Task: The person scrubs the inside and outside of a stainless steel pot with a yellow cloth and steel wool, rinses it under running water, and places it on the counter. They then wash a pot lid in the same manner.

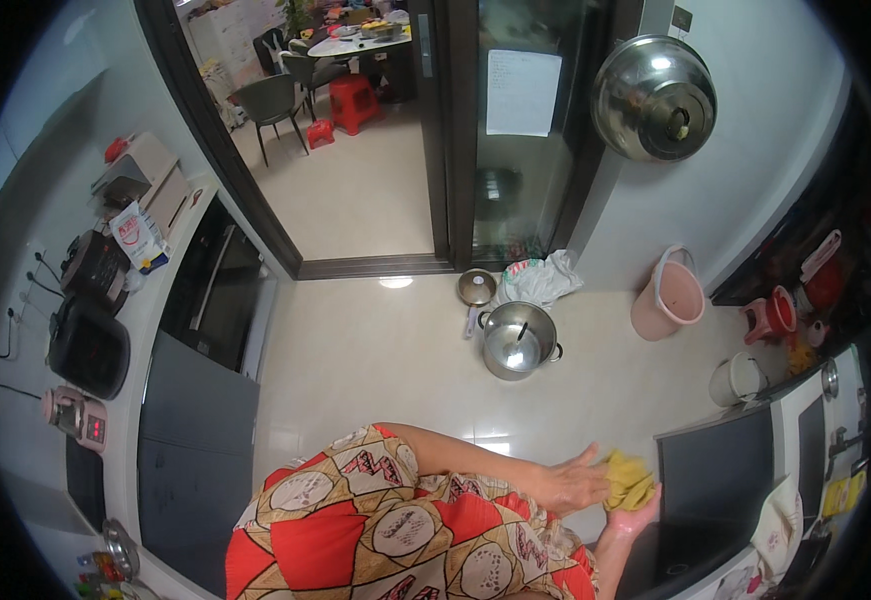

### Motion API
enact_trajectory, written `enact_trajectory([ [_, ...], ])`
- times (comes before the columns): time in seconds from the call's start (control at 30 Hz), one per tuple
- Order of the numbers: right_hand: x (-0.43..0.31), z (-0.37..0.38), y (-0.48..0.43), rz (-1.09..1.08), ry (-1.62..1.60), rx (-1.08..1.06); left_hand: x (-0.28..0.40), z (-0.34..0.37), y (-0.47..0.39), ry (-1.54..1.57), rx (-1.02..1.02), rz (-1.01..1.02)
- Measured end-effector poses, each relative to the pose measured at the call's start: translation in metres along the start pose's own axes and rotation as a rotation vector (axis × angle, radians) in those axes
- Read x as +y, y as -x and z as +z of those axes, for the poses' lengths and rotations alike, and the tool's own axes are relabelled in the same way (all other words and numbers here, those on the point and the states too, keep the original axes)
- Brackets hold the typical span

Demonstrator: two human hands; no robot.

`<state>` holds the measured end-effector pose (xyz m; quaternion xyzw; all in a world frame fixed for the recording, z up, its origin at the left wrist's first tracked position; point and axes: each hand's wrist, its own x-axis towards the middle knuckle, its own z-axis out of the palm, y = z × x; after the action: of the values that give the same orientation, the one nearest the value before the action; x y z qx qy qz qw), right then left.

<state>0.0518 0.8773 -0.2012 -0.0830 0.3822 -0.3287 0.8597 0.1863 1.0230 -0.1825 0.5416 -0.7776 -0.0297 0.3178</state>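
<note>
A crumpled yellow cloth (628, 480) is held between my two hands, out to the right of my body. My left hand (572, 481) reaches across from the left and grips the cloth's near side, thumb raised. Beneath the cloth, my right hand (634, 519) holds its lower edge; the skin at the wrist looks wet. The cloth is slightly blurred and hides some of the fingertips. Just beyond the hands stands a dark cabinet front (717, 491). A red and tan patterned garment (405, 525) covers my body below.
A lidded steel pot (519, 345), a small lidded pan (476, 288) and a white plastic bag (544, 277) sit on the tiled floor. Pink bucket (660, 307) and white bucket (732, 381) stand right. Appliances line the left counter (151, 315). A sliding doorway (360, 268) opens ahead.
</note>
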Motion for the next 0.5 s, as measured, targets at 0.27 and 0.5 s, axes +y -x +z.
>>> enact_trajectory([
  [0.27, 0.040, 0.033, 0.015, -0.094, -0.151, 0.121, -0.025, -0.053, 0.061, 0.009, -0.338, -0.238],
  [0.5, 0.082, 0.043, 0.011, -0.076, -0.164, 0.109, -0.037, -0.078, 0.102, -0.008, -0.297, -0.254],
])
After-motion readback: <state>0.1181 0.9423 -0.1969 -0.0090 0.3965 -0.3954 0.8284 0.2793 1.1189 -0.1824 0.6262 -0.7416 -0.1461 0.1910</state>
